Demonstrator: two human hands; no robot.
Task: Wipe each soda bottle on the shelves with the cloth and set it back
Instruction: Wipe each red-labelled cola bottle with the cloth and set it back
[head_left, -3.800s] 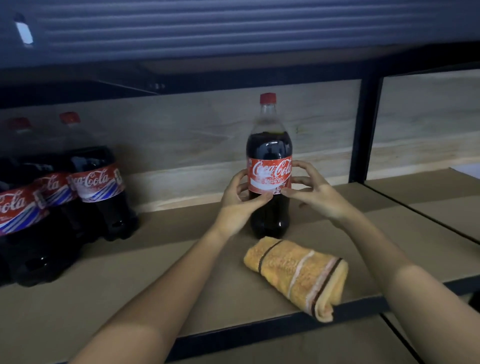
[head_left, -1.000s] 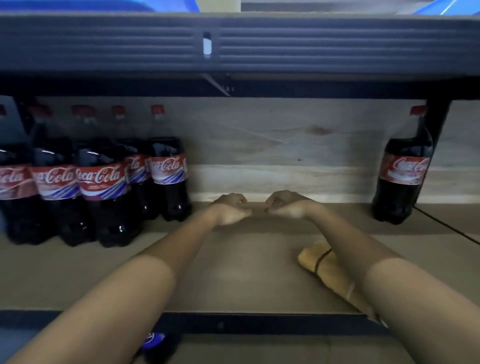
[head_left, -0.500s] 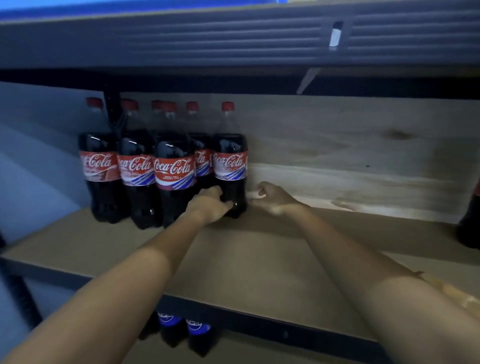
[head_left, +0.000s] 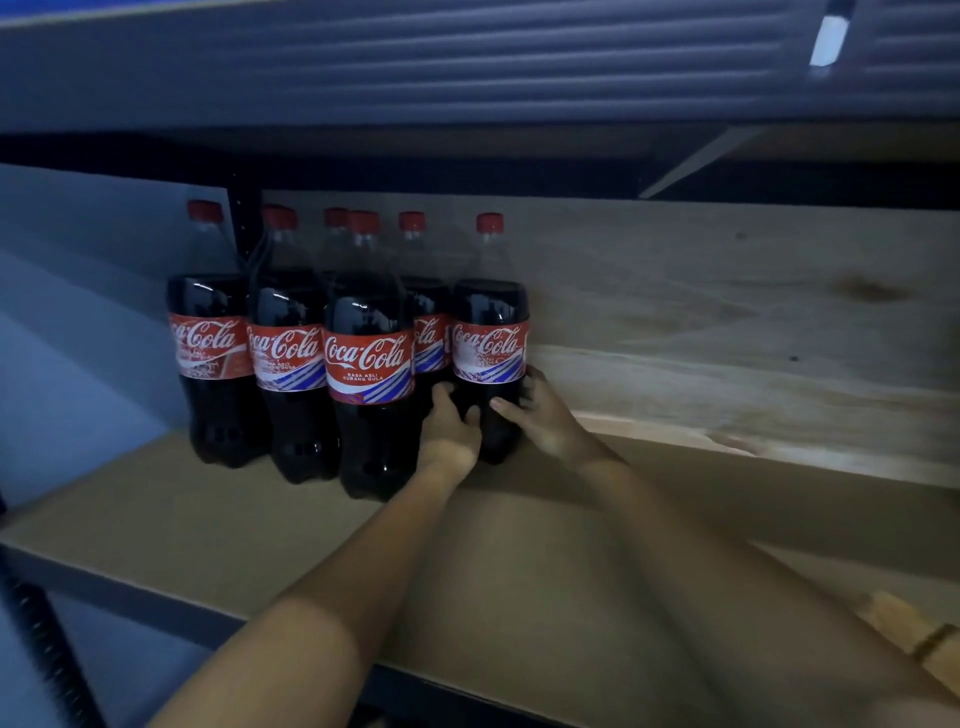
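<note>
Red-label bottle (head_left: 488, 338) | I hold it low, left hand (head_left: 449, 434) and right hand (head_left: 540, 415) both wrapped | risk: pulling knocks neighbour bottle (head_left: 370, 358).

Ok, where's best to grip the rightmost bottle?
Low on the body below the label, as both hands do now: left hand from the front, right hand from the open right side. The rightmost bottle stands upright; neighbours crowd its left.

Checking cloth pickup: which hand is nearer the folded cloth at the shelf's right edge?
Right. The right hand is on the rightmost bottle, on the side toward the cloth; the left hand grips the bottle's far side.
</note>
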